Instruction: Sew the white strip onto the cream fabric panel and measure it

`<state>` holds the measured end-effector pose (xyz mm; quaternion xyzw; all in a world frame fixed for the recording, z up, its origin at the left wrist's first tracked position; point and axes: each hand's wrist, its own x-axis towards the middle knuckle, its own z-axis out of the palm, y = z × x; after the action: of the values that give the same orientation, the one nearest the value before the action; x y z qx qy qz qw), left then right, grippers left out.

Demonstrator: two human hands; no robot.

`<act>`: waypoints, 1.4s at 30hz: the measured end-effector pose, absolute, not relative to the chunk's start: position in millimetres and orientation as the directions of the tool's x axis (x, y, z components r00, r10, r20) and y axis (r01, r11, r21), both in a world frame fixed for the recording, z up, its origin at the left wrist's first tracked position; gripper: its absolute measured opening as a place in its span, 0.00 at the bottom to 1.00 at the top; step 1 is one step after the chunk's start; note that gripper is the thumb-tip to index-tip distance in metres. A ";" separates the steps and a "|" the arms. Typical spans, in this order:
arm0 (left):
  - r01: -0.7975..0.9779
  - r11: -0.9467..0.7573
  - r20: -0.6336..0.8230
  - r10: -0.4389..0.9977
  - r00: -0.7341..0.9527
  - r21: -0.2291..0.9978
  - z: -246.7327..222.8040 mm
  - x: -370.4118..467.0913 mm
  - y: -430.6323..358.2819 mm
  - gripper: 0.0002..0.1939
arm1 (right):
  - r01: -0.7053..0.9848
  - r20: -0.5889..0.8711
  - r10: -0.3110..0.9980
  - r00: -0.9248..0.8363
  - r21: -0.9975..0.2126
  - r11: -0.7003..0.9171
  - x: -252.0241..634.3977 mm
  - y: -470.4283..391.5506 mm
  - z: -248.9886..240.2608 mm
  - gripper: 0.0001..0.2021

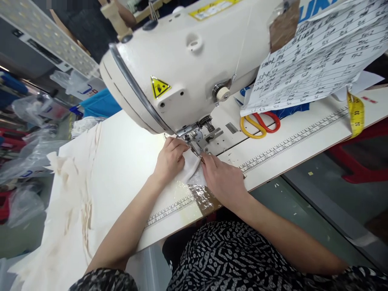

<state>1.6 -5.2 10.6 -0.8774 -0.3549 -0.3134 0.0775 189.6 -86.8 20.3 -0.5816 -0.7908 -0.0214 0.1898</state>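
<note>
A piece of white fabric (191, 166) lies under the needle area of a cream sewing machine (178, 68). My left hand (171, 158) is closed on the fabric's left side, fingertips close by the presser foot (195, 148). On the right side of the same fabric, my right hand (222, 178) pinches its edge just in front of the foot. Both hands rest low over the table, and the fingers partly cover the cloth. The needle tip cannot be made out.
Orange-and-red-handled scissors (254, 125) lie right of the machine, partly under handwritten sheets (315, 60). A yellow tape measure (355, 115) hangs at the table's right. Cream fabric pieces (72, 194) are spread over the left side. A printed ruler (291, 141) follows the front edge. Another person (91, 24) is behind.
</note>
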 end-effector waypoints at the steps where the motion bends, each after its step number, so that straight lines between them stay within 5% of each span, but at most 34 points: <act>1: 0.661 -0.743 0.577 0.587 0.568 0.106 13.4 0.7 -6.8 0.17 | 0.928 0.322 0.917 -0.235 -0.207 0.310 191.1 -91.0 22.0 0.14; 5: 0.664 -0.731 0.433 0.655 0.619 0.157 25.5 0.6 -17.8 0.19 | 0.838 0.346 0.914 -0.213 -0.417 0.353 204.0 -122.4 26.5 0.13; 9: 0.729 -0.681 0.363 0.700 0.616 0.076 28.0 12.6 -33.1 0.19 | 0.694 0.368 0.898 -0.241 -0.581 0.425 220.9 -157.5 20.9 0.10; 14: 0.798 -0.600 0.399 0.746 0.533 0.057 15.8 27.3 -46.8 0.19 | 0.735 0.379 0.884 -0.273 -0.510 0.446 232.4 -167.0 14.2 0.11; 23: 0.765 -0.599 0.333 0.790 0.516 0.235 8.9 17.4 -51.1 0.24 | 0.809 0.384 0.872 -0.303 -0.380 0.448 234.3 -160.8 11.5 0.11; 42: 0.803 -0.591 0.351 0.770 0.532 0.081 10.7 24.4 -59.2 0.25 | 0.884 0.374 0.864 -0.336 -0.192 0.427 226.4 -136.6 24.7 0.10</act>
<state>24.4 -59.2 10.7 -0.8741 -0.4499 -0.1775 0.0451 226.4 -136.6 24.7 -0.5349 -0.8170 -0.0225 0.2142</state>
